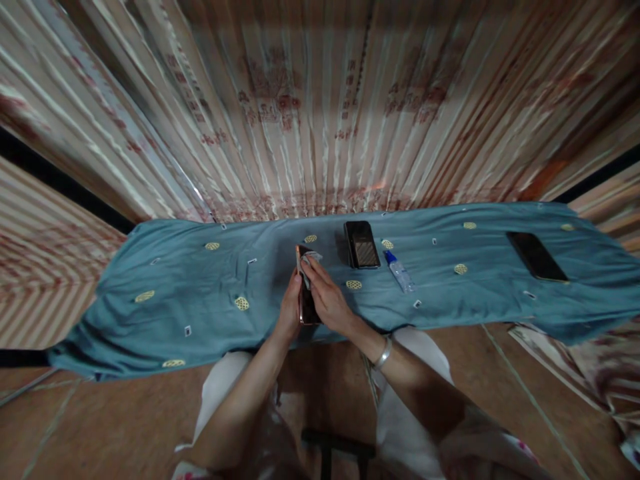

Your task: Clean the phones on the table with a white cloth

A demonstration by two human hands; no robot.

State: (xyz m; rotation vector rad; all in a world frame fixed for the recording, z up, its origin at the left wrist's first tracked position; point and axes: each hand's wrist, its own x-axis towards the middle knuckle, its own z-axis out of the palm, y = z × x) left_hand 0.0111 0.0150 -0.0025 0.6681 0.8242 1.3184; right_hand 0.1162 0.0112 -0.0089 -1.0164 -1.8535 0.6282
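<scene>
Matt blue-grey cloth (175,280) with stitched yellow motifs covers the table. The held phone (306,308) shows a glossy dark face; a small pale wipe (311,259), seemingly soft cloth, lies on it. Second phone (362,244) and third phone (536,256): glossy glass. Bottle (400,271): clear plastic, blue cap. Bracelet (383,352): shiny metal.

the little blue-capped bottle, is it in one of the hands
No, the blue-capped bottle lies on the blue cloth, apart from the right hand.
</scene>
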